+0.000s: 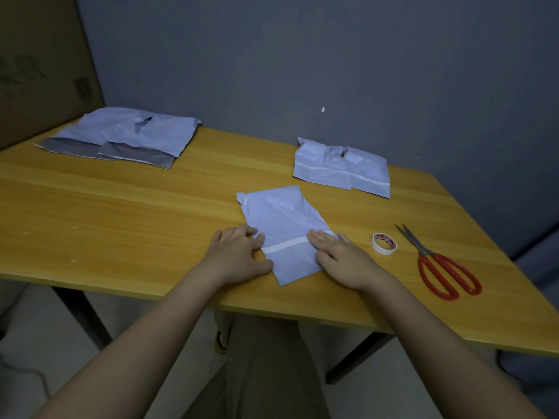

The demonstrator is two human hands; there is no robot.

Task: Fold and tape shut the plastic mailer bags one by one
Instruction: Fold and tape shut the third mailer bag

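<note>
Two hands flat on a folded bag (284, 231) at the table's (121, 207) near edge, left hand (239, 255) and right hand (341, 258) with fingers straight, white tape strip (286, 245) across the bag, tape roll (384, 243) and scissors (438, 264) to its right.

No text can be read with certainty. The cardboard box (45, 65), standing at the far left corner of the table (121, 213), bears dark printed characters and a square code-like mark, all too dim to read. The tape roll (384, 243), near the table's right edge, carries red-and-black core markings, too small to read.
</note>
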